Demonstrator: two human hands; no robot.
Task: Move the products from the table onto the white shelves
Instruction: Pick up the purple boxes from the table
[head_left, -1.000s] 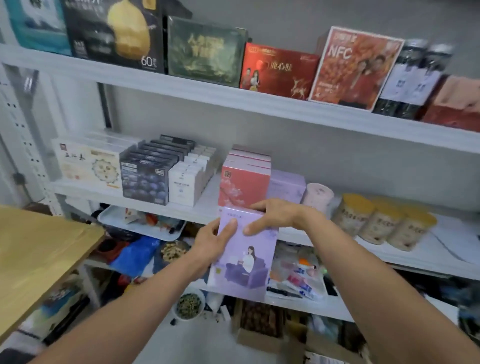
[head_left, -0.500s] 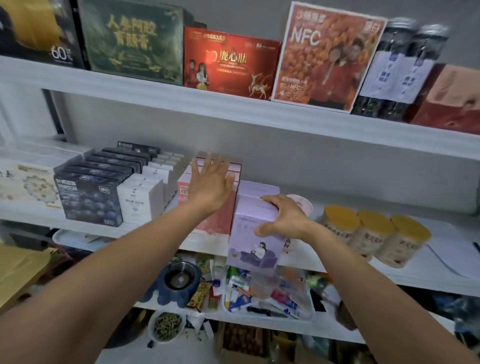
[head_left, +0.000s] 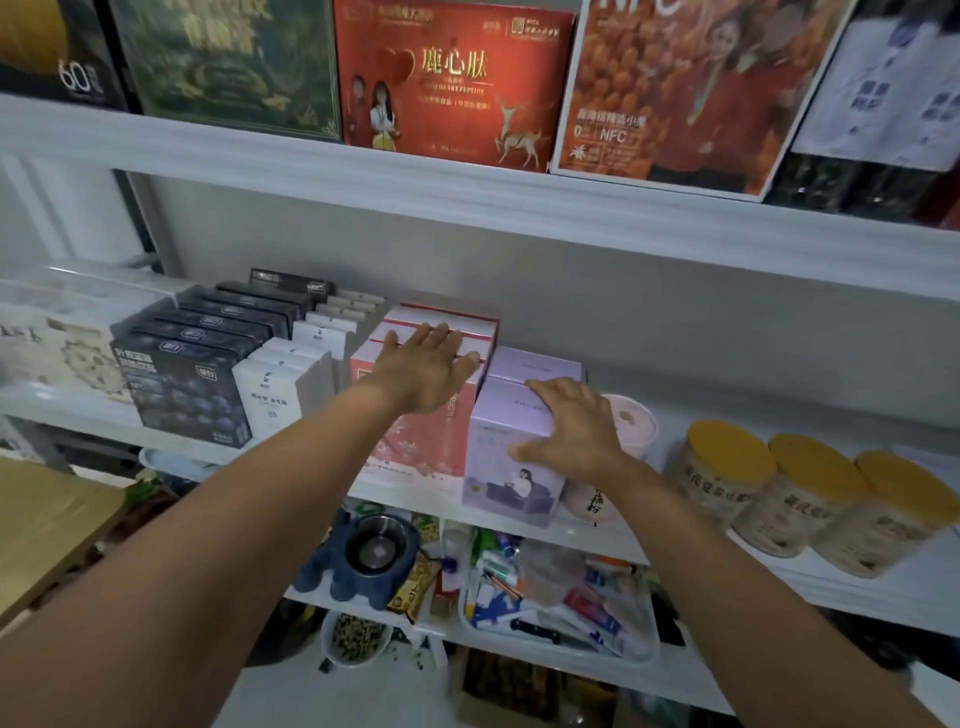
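A lilac box with a seated figure printed on it stands upright on the middle white shelf, in front of a second lilac box. My right hand lies over its top front edge, fingers spread flat on the top and thumb on the front face. To its left my left hand rests flat, fingers straight, on top of the row of pink boxes that touches the lilac box.
Dark blue boxes and white boxes fill the shelf to the left. A pink tub and yellow-lidded jars stand to the right. Large boxes line the upper shelf. The wooden table is at lower left. A cluttered bin sits below.
The lilac box went from both hands in front of the shelf onto the shelf beside the pink boxes. My left hand let go and moved onto the pink boxes.
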